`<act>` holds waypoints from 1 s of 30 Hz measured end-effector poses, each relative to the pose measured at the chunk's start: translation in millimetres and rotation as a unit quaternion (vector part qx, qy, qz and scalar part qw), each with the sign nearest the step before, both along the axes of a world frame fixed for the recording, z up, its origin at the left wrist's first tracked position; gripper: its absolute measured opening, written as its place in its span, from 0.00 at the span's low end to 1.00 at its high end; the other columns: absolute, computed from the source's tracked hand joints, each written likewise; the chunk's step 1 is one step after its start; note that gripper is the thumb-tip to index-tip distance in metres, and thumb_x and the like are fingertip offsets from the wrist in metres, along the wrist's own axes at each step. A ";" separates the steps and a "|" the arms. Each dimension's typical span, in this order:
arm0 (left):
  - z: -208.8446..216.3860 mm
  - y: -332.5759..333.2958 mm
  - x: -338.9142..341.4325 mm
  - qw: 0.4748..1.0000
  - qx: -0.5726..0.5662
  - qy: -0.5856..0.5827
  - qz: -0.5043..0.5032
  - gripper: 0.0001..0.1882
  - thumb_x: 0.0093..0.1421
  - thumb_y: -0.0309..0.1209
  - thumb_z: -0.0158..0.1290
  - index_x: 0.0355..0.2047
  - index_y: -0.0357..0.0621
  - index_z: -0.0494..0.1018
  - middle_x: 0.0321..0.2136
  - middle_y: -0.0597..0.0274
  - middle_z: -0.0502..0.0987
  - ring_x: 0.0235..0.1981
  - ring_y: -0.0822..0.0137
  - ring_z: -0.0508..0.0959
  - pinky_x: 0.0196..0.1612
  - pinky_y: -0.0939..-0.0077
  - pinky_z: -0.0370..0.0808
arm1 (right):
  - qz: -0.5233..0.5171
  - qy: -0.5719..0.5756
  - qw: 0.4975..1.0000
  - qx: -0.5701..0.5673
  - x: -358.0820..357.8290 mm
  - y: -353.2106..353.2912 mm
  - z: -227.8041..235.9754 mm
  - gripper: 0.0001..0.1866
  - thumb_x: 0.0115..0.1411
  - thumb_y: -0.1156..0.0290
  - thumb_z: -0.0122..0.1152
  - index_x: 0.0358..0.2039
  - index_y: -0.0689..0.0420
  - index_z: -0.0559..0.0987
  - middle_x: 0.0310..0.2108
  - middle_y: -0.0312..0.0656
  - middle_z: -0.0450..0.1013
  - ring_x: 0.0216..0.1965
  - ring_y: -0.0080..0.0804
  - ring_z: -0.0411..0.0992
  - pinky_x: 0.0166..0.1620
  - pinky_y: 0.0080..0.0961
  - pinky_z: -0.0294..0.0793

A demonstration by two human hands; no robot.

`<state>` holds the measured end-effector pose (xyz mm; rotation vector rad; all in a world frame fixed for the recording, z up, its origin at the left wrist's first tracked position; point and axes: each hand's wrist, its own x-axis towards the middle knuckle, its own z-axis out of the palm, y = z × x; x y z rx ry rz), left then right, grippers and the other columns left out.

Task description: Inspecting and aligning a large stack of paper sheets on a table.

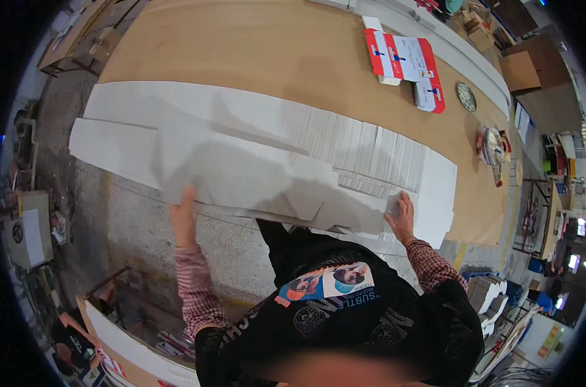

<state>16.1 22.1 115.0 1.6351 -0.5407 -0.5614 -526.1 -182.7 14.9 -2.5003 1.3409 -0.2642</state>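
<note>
Cardboard stack (370,145): right hand (401,218) touching, grip wide; left hand (184,216) at near edge, grip unclear

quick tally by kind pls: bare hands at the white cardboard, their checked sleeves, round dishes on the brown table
Hands: 2 (left hand, right hand)
Checked sleeves: 2
Round dish: 1
Total: 5, leaving out the white cardboard, too tightly packed to count
</note>
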 end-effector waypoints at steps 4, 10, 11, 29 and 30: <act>-74.2 21.1 68.2 0.954 -0.058 0.278 0.092 0.24 0.58 0.34 0.50 0.50 0.30 0.61 0.51 0.52 0.65 0.48 0.62 0.70 0.50 0.70 0.67 | 0.034 -0.020 0.999 -0.005 6.9 -1.5 0.3 0.30 0.49 0.63 0.62 0.47 0.61 0.60 0.59 0.53 0.49 0.61 0.52 0.45 0.61 0.43 0.45; -51.5 -13.5 25.0 0.937 0.318 -0.115 0.094 0.18 0.60 0.35 0.47 0.41 0.29 0.68 0.39 0.50 0.74 0.40 0.62 0.75 0.41 0.71 0.70 | 0.024 -0.010 1.000 0.013 -2.8 -2.7 0.4 0.29 0.49 0.63 0.62 0.47 0.60 0.60 0.60 0.53 0.48 0.61 0.52 0.46 0.60 0.43 0.46; -30.6 -23.9 -3.6 0.942 0.234 -0.230 0.068 0.17 0.60 0.35 0.47 0.40 0.29 0.69 0.34 0.50 0.75 0.36 0.62 0.76 0.38 0.70 0.70 | 0.019 -0.011 1.000 0.007 -3.2 -2.8 0.5 0.29 0.49 0.63 0.62 0.47 0.60 0.60 0.60 0.53 0.48 0.60 0.52 0.46 0.60 0.43 0.46; -44.5 -23.3 25.1 0.931 0.324 -0.031 0.165 0.20 0.57 0.36 0.51 0.41 0.29 0.69 0.40 0.51 0.74 0.39 0.60 0.75 0.42 0.71 0.70 | 0.017 -0.030 0.999 0.017 -2.3 -3.9 0.1 0.30 0.47 0.68 0.63 0.48 0.58 0.59 0.60 0.52 0.49 0.60 0.52 0.46 0.60 0.43 0.47; -37.9 -24.0 5.8 0.941 0.268 -0.173 0.111 0.17 0.57 0.34 0.50 0.40 0.31 0.70 0.37 0.49 0.75 0.37 0.58 0.76 0.40 0.71 0.70 | 0.022 -0.036 0.999 0.021 0.3 -4.6 -1.0 0.30 0.47 0.68 0.63 0.48 0.58 0.59 0.60 0.52 0.49 0.60 0.52 0.46 0.60 0.43 0.47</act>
